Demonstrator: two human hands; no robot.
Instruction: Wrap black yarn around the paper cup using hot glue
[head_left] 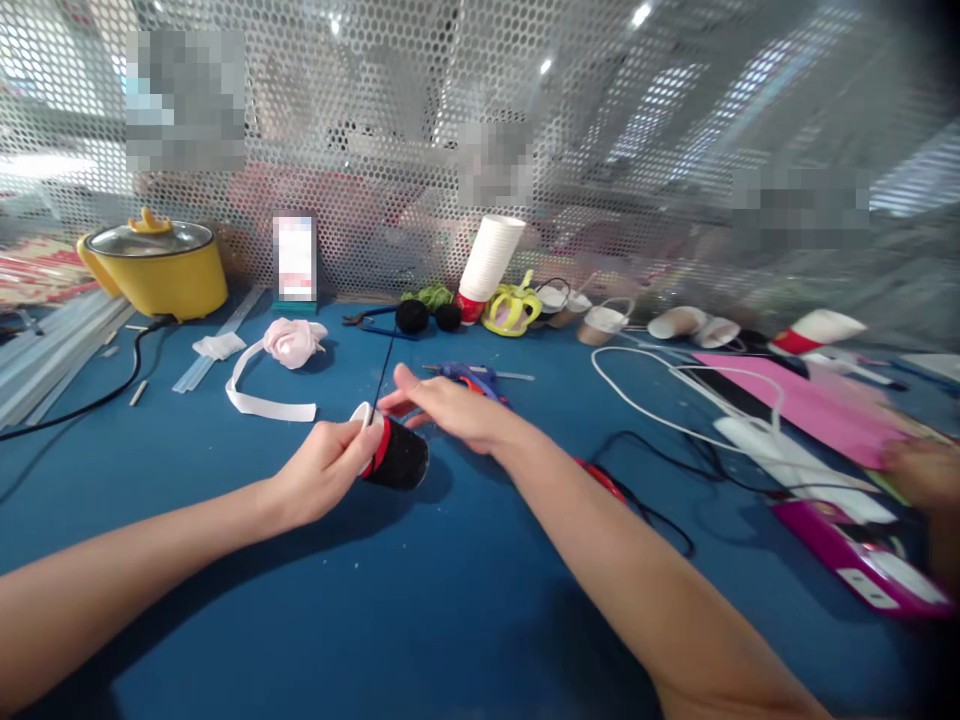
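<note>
My left hand [330, 470] is closed on the rim of a paper cup [397, 456]. The cup lies tilted on its side; black yarn covers its lower part, with a red band left bare near the white rim. From the rim a black yarn strand [385, 370] runs up to a ball of black yarn [412, 317] at the back. Just above and right of the cup, my right hand [454, 408] has its fingers stretched apart, close to the strand. Whether a finger touches the strand cannot be made out. Behind that hand lies a blue glue gun [472, 375].
A pink ribbon rose [291, 343] and yellow electric pot [172, 270] stand left. Stacked paper cups [491, 262], a yellow yarn basket [511, 308] and pliers [367, 321] line the back. Cables, a white power strip [802, 468] and another person's hand [919, 470] are at right.
</note>
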